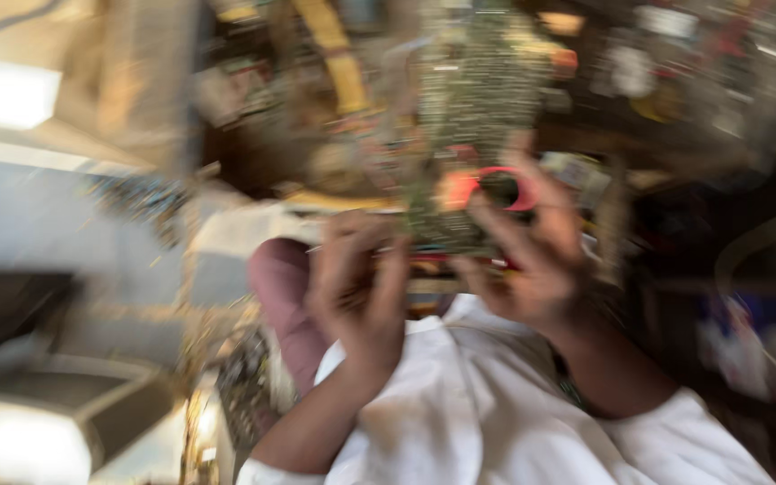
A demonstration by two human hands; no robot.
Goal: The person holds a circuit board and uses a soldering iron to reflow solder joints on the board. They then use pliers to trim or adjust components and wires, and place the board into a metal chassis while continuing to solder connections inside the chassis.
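Head view, badly motion-blurred. Green beaded fabric strip [478,108] was held up in front of the person, above the lap. Right hand [532,260] pinched its lower edge, with red-handled scissors [496,189] looped on the fingers. Left hand [361,278] was curled at the same edge; grip there could not be told. White cloth [487,413] lay below, pink cushion [282,287] beside it.

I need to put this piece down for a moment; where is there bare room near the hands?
The picture is badly blurred. The plain grey surface left of the left hand looks bare, as does the white cloth below both hands. Around the green patterned piece and the right hand with its red-handled scissors, it is crowded.
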